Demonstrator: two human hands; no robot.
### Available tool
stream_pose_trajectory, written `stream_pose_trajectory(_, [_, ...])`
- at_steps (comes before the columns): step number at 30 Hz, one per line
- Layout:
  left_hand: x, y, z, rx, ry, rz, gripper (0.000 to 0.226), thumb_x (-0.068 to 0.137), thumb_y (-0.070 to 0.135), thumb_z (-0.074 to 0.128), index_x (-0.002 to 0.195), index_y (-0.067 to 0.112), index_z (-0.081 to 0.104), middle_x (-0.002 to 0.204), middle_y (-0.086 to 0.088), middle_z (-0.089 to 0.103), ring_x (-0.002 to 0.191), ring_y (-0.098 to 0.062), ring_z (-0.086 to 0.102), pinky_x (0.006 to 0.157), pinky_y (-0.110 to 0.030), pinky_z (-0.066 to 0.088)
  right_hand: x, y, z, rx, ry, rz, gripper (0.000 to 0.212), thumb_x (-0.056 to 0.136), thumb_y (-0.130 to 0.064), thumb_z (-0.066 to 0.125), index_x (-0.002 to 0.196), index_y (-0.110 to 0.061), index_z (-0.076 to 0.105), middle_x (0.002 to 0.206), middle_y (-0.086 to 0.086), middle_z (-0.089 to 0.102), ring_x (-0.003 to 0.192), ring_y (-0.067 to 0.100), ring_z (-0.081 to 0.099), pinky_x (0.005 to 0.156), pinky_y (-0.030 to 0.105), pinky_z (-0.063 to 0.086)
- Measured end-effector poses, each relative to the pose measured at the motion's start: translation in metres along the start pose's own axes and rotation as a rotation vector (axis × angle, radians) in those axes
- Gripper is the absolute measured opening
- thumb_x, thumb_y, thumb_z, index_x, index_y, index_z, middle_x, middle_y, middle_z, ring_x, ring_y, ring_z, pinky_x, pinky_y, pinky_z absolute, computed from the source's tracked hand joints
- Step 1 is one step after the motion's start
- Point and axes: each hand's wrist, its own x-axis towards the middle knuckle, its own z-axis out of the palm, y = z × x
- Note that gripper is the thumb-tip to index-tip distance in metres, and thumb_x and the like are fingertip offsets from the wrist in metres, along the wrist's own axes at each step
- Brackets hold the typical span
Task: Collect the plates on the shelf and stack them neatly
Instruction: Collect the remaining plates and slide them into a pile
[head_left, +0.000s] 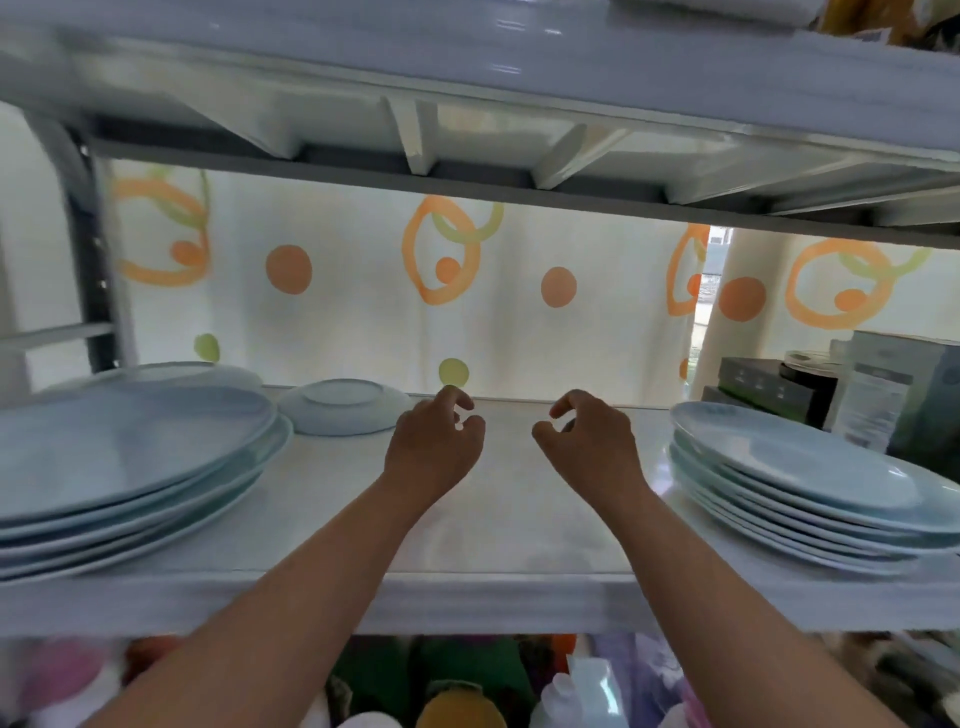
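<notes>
Head view: both hands hover empty over the bare centre of the shelf (498, 530), left hand (434, 447) and right hand (589, 449) each with a loosely curled, half-spread grip. Pale blue plates sit in a left stack (130, 467), a right stack (795, 483), and one upturned plate (345, 405) just beside the left stack. Both stacks look close to the shelf's front edge, so a careless tug could tip them off. Open room lies mid-frame.

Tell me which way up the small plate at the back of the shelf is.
Upside down: the small plate shows its raised foot ring on top, rim down on the shelf.
</notes>
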Motion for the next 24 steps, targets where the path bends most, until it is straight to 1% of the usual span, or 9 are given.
stream_pose_trajectory(6, [0.029, -0.043, -0.022, 0.045, -0.057, -0.259, 0.041, 0.091, 0.033, 0.040, 0.128, 0.017, 0.048, 0.131, -0.018, 0.051, 0.123, -0.035, 0.046, 0.103, -0.038, 0.034, 0.022, -0.039, 0.065, 0.088, -0.219, -0.059, 0.039, 0.078, -0.025, 0.061, 0.114, -0.011, 0.053, 0.106, 0.013, 0.060, 0.101, 0.026, 0.054, 0.077, 0.024, 0.036])
stream_pose_trajectory(9, [0.048, -0.054, -0.030, 0.006, -0.006, -0.377, 0.043, 0.092, 0.035, 0.037, 0.129, 0.017, 0.047, 0.136, -0.018, 0.047, 0.126, -0.036, 0.043, 0.103, -0.039, 0.033, 0.036, -0.057, 0.096, 0.085, -0.296, -0.081, 0.045, 0.077, -0.027, 0.063, 0.118, -0.011, 0.052, 0.112, 0.015, 0.058, 0.103, 0.027, 0.054, 0.079, 0.025, 0.037])
stream_pose_trajectory(13, [0.059, -0.066, -0.035, 0.084, 0.112, -0.410, 0.045, 0.095, 0.035, 0.035, 0.135, 0.016, 0.040, 0.137, -0.019, 0.041, 0.127, -0.035, 0.039, 0.104, -0.042, 0.033, 0.054, -0.072, 0.134, 0.091, -0.387, -0.095, 0.053, 0.078, -0.032, 0.065, 0.124, -0.014, 0.047, 0.120, 0.014, 0.050, 0.105, 0.026, 0.051, 0.079, 0.026, 0.037])
stream_pose_trajectory(16, [0.054, -0.077, -0.035, 0.232, 0.114, -0.371, 0.046, 0.098, 0.032, 0.031, 0.140, 0.014, 0.034, 0.143, -0.018, 0.034, 0.131, -0.036, 0.033, 0.109, -0.044, 0.030, 0.064, -0.078, 0.158, 0.071, -0.445, -0.130, 0.060, 0.079, -0.034, 0.063, 0.134, -0.021, 0.042, 0.128, 0.014, 0.043, 0.121, 0.030, 0.044, 0.094, 0.034, 0.041])
stream_pose_trajectory(18, [0.057, -0.086, -0.033, 0.287, 0.091, -0.357, 0.045, 0.099, 0.028, 0.027, 0.141, 0.015, 0.034, 0.146, -0.015, 0.030, 0.132, -0.037, 0.031, 0.109, -0.044, 0.028, 0.065, -0.079, 0.173, 0.035, -0.464, -0.186, 0.060, 0.081, -0.036, 0.057, 0.137, -0.024, 0.041, 0.134, 0.013, 0.041, 0.128, 0.030, 0.038, 0.104, 0.038, 0.037])
stream_pose_trajectory(19, [0.061, -0.092, -0.030, 0.299, 0.100, -0.337, 0.045, 0.098, 0.027, 0.027, 0.141, 0.017, 0.037, 0.148, -0.014, 0.029, 0.130, -0.039, 0.032, 0.108, -0.045, 0.029, 0.065, -0.079, 0.182, 0.003, -0.476, -0.216, 0.061, 0.081, -0.041, 0.052, 0.139, -0.025, 0.040, 0.138, 0.011, 0.039, 0.131, 0.029, 0.034, 0.107, 0.039, 0.034])
stream_pose_trajectory(20, [0.063, -0.096, -0.029, 0.307, 0.114, -0.324, 0.047, 0.096, 0.029, 0.025, 0.139, 0.019, 0.040, 0.148, -0.013, 0.029, 0.128, -0.040, 0.034, 0.106, -0.046, 0.029, 0.063, -0.078, 0.189, -0.050, -0.497, -0.246, 0.068, 0.076, -0.051, 0.044, 0.139, -0.027, 0.039, 0.143, 0.008, 0.037, 0.135, 0.028, 0.030, 0.109, 0.040, 0.031])
stream_pose_trajectory(22, [0.065, -0.099, -0.030, 0.324, 0.093, -0.358, 0.059, 0.088, 0.039, 0.017, 0.138, 0.020, 0.042, 0.148, -0.012, 0.032, 0.126, -0.040, 0.037, 0.106, -0.048, 0.028, 0.067, -0.073, 0.206, -0.164, -0.565, -0.310, 0.089, 0.058, -0.067, 0.025, 0.140, -0.035, 0.035, 0.152, 0.002, 0.030, 0.141, 0.027, 0.020, 0.114, 0.041, 0.026])
stream_pose_trajectory(24, [0.067, -0.100, -0.032, 0.305, 0.102, -0.415, 0.061, 0.087, 0.043, 0.020, 0.140, 0.017, 0.034, 0.148, -0.012, 0.034, 0.129, -0.040, 0.036, 0.110, -0.049, 0.027, 0.071, -0.069, 0.214, -0.220, -0.605, -0.336, 0.095, 0.051, -0.069, 0.019, 0.139, -0.037, 0.034, 0.153, 0.000, 0.028, 0.144, 0.026, 0.014, 0.115, 0.045, 0.024])
